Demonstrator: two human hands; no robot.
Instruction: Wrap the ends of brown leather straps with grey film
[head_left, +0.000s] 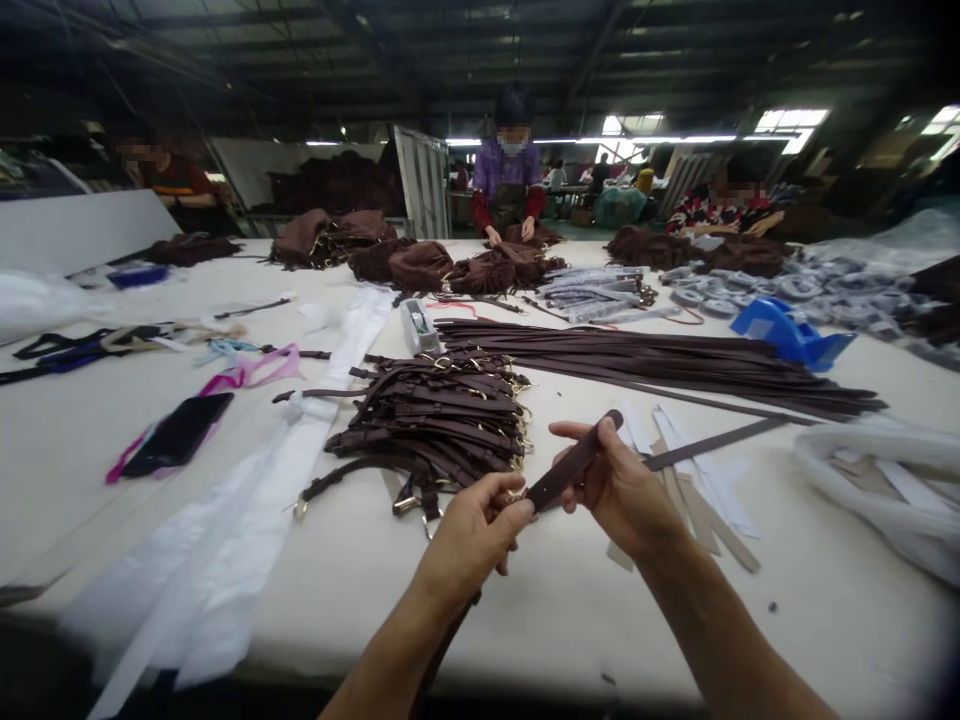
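Note:
A dark brown leather strap [568,473] slants between my two hands above the front of the table. My left hand [474,530] pinches its lower part, near a bit of metal hardware mostly hidden by the fingers. A further length of strap hangs below that hand toward the table edge. My right hand [619,485] grips the strap near its rounded upper tip, thumb on top. Just beyond my hands lies a pile of finished-looking brown straps [435,415] with gold-coloured rings and clasps. Behind it stretches a bundle of long flat brown strips [652,360].
A blue tape dispenser [791,333] stands at the right, near a plastic bag of scraps [892,490]. Beige and white strips [701,490] lie beside my right hand. At left are a black phone [180,433] and white sheeting [247,530]. Co-workers handle brown bags [424,267] across the table.

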